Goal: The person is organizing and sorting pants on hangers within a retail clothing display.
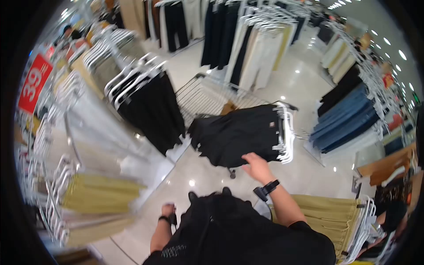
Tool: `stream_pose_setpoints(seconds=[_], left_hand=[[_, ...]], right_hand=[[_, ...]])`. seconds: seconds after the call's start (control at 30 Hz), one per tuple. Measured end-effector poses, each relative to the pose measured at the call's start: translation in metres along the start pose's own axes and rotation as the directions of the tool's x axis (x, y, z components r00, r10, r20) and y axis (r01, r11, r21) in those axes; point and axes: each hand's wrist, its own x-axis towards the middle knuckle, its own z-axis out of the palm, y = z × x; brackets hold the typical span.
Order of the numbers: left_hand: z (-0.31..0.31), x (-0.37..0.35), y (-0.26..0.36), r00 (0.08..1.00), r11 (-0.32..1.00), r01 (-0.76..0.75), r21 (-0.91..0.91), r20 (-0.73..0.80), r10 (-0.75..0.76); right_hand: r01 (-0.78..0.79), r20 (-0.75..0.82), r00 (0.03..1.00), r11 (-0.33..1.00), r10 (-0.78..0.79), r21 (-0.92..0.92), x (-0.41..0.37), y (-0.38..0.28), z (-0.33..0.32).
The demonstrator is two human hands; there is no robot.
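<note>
Reading "39", a red sign (34,85) stands left of the black garments (240,134).

The folded trousers (238,134) are plain black, with a small pale label, and their hangers (287,137) are white. The trolley (191,104) is grey. Nearby, jeans (346,119) are blue, lower-left trousers (99,192) yellow-green, the price sign (35,84) red with white figures, the person's shirt (238,238) black with pale specks.
</note>
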Motion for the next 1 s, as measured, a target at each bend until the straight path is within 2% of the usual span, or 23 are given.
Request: stream_pose_setpoints(seconds=[0.07,0.1,0.17,0.23,0.3,0.33,0.4,0.43,0.5,0.63,0.73,0.77,0.9,0.97,1.0], left_hand=[[-0.014,0.016,0.014,0.983,0.987,-0.163,0.006,-0.091,0.162],[-0.025,0.010,0.032,0.971,0.974,-0.226,-0.026,-0.083,0.223],[-0.038,-0.001,0.069,0.950,0.940,-0.297,-0.166,-0.151,0.273],[-0.051,-0.011,0.101,0.914,0.893,-0.389,-0.225,-0.220,0.342],[-0.074,-0.045,0.144,0.897,0.884,-0.426,-0.192,-0.220,0.384],[-0.081,-0.062,0.162,0.855,0.835,-0.501,-0.227,-0.280,0.436],[-0.104,-0.094,0.189,0.786,0.781,-0.597,-0.183,-0.327,0.524],[-0.112,-0.106,0.198,0.794,0.790,-0.583,-0.189,-0.338,0.505],[-0.126,-0.130,0.208,0.749,0.716,-0.646,-0.263,-0.396,0.531],[-0.144,-0.184,0.220,0.738,0.709,-0.647,-0.282,-0.466,0.488],[-0.153,-0.222,0.224,0.658,0.627,-0.726,-0.281,-0.547,0.517],[-0.157,-0.236,0.228,0.662,0.634,-0.720,-0.282,-0.552,0.506],[-0.179,-0.306,0.258,0.464,0.534,-0.836,-0.124,-0.679,0.569],[-0.197,-0.349,0.279,0.297,0.501,-0.861,0.093,-0.707,0.641],[-0.203,-0.373,0.293,0.168,0.448,-0.871,0.202,-0.735,0.657]], right_hand=[[0.063,-0.052,0.997,0.998,-0.061,0.030,0.021,-0.024,-0.020],[0.079,-0.081,0.994,0.996,-0.076,0.039,0.031,-0.037,-0.031],[0.068,-0.109,0.993,0.989,-0.053,0.133,0.046,-0.070,-0.057],[0.133,-0.171,0.980,0.976,-0.102,0.175,0.060,-0.086,-0.076],[0.174,-0.196,0.971,0.970,-0.140,0.168,0.069,-0.100,-0.094],[0.184,-0.204,0.969,0.962,-0.142,0.202,0.075,-0.104,-0.100],[0.216,-0.216,0.962,0.949,-0.166,0.230,0.085,-0.119,-0.110],[0.232,-0.222,0.958,0.942,-0.180,0.241,0.089,-0.126,-0.115],[0.258,-0.209,0.955,0.939,-0.211,0.228,0.097,-0.134,-0.121],[0.312,-0.177,0.946,0.914,-0.273,0.260,0.110,-0.144,-0.119],[0.364,-0.182,0.929,0.891,-0.323,0.273,0.111,-0.152,-0.121],[0.395,-0.204,0.915,0.877,-0.349,0.272,0.110,-0.156,-0.125],[0.537,-0.336,0.838,0.759,-0.430,0.369,0.112,-0.158,-0.145],[0.636,-0.473,0.758,0.670,-0.449,0.384,0.108,-0.166,-0.159],[0.700,-0.546,0.689,0.634,-0.477,0.329,0.108,-0.170,-0.171]])
